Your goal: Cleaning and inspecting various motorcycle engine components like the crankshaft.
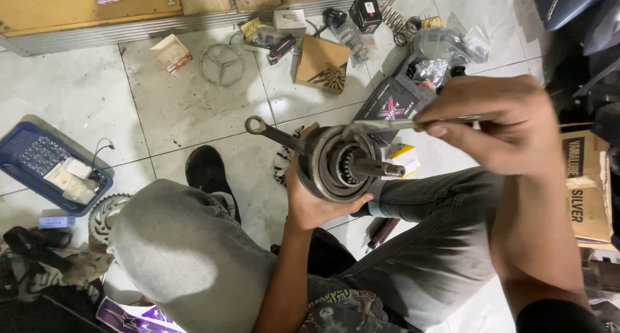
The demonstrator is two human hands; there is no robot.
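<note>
Steel is what I have here: a round clutch-like drum assembly (332, 164) with a splined shaft (378, 168) sticking out of its middle, sitting just left of the frame's centre. My left hand (316, 201) cups it from below and behind, fingers wrapped around the rim and closed on it. I judge it heavy and rigid, and probably greasy, so the outer rim is the sound place to take hold, not the shaft or the bearing ring around it. Its long axis runs along the shaft, which points toward the right of the frame and a little down, with the open face turned the same way.

My right hand (500, 123), in the right half of the frame, pinches a slim metal tool (394, 124) between thumb and fingers. The tool lies nearly level, and its far end reaches left to the drum's upper rim; whether it touches there I cannot tell. A ring spanner (274, 134) pokes out behind the drum toward the upper left.

Below are my knees in grey trousers (445, 236). On the tiled floor (187, 107) lie a blue basket (39, 159) at the left edge, a sprocket (103, 217), a cardboard box (321, 63) and coil springs (395, 20) near the top.
</note>
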